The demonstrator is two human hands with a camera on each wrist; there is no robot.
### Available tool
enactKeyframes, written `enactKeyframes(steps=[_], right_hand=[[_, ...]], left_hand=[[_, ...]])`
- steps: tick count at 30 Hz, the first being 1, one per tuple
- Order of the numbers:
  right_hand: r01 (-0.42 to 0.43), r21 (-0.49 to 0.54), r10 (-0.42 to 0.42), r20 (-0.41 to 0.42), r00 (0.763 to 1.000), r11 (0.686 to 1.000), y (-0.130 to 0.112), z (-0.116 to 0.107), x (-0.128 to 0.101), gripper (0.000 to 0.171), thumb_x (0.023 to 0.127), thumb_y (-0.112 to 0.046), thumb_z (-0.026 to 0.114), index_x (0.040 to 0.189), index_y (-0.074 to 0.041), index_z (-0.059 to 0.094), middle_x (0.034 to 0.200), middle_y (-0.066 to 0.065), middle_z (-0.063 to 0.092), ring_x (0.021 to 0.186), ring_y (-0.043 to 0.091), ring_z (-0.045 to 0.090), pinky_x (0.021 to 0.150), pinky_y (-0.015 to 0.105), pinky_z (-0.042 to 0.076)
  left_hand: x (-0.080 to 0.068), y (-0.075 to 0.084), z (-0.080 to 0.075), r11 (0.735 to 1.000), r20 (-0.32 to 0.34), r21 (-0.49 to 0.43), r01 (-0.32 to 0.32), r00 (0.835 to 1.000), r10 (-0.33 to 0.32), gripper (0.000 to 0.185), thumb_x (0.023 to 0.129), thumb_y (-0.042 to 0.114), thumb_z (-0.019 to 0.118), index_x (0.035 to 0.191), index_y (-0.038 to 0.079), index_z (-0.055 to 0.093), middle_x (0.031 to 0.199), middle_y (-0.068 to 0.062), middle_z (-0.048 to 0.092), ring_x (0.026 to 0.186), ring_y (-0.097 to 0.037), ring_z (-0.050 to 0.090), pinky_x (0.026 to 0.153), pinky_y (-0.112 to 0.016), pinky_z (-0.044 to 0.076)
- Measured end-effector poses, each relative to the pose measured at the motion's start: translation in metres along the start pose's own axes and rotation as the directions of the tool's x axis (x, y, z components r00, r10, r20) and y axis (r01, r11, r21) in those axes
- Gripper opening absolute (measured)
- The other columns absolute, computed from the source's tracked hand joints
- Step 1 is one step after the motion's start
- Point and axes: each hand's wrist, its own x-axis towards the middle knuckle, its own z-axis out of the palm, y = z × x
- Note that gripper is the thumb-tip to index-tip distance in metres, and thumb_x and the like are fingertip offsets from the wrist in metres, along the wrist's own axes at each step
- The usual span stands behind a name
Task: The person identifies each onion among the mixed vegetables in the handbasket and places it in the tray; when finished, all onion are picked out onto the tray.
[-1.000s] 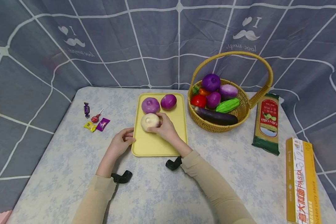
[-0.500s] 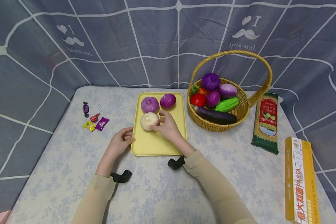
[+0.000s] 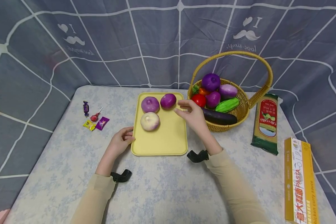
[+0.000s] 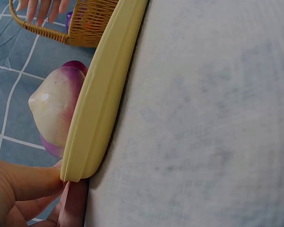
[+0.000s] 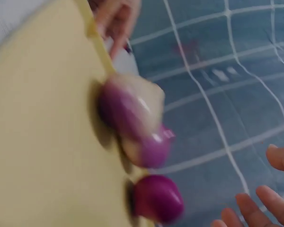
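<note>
My left hand (image 3: 120, 141) pinches the left rim of a yellow tray (image 3: 159, 143); in the left wrist view the thumb (image 4: 35, 183) lies at the rim with fingers below it. On the tray sits a round white-and-purple, turnip-like vegetable (image 3: 150, 121). Behind it are a pale purple onion (image 3: 150, 105) and a darker purple onion (image 3: 168, 101). My right hand (image 3: 194, 116) is empty, over the tray's right edge and in front of the basket, its fingers relaxed and apart from the thumb. The right wrist view shows its fingertips (image 5: 248, 208) beyond the dark onion.
A wicker basket (image 3: 245, 107) with a tall handle holds an eggplant (image 3: 219, 117), a tomato (image 3: 198, 100) and other vegetables. Right of it lie a green pasta packet (image 3: 266, 124) and a yellow pasta box (image 3: 301, 180). Wrapped candies (image 3: 102, 123) and a lollipop (image 3: 95, 117) lie at left.
My right hand has let go of the white-and-purple vegetable, leaving it on the tray, and has moved right toward the basket. The left hand has stayed at the tray's rim.
</note>
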Motion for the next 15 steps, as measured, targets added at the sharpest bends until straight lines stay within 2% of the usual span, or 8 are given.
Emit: enactKeyframes(steps=[6,10,15], right_hand=[[0.004,-0.006,-0.004,-0.087,0.996,1.0,0.003,-0.042,0.006,0.041,0.09,-0.024,0.072,0.125,-0.003,0.062,0.125,0.014,0.065,0.113,0.024,0.06,0.101,0.035,0.048],[-0.039,-0.02,0.036,-0.147,0.989,0.999,0.01,-0.068,0.009,0.046,0.091,-0.03,0.072,0.128,-0.004,0.061,0.127,0.012,0.063,0.113,0.018,0.06,0.098,0.025,0.049],[-0.108,-0.039,0.096,-0.235,0.967,0.993,0.016,-0.093,0.013,0.05,0.09,-0.034,0.072,0.13,-0.006,0.061,0.127,0.01,0.063,0.105,0.008,0.058,0.093,0.018,0.048]], left_hand=[[0.0,0.0,0.0,1.0,-0.002,0.0,0.0,1.0,0.0,0.05,0.098,0.007,0.057,0.146,0.002,0.045,0.119,-0.021,0.058,0.094,-0.019,0.054,0.072,-0.019,0.046],[0.0,-0.001,0.0,1.0,0.0,-0.004,0.006,1.0,-0.006,0.05,0.098,0.007,0.058,0.146,0.002,0.045,0.12,-0.02,0.058,0.096,-0.019,0.056,0.073,-0.018,0.047],[0.0,-0.001,0.0,1.0,-0.003,-0.008,0.002,1.0,-0.002,0.05,0.098,0.007,0.058,0.145,0.002,0.045,0.119,-0.02,0.058,0.097,-0.02,0.055,0.072,-0.019,0.047]])
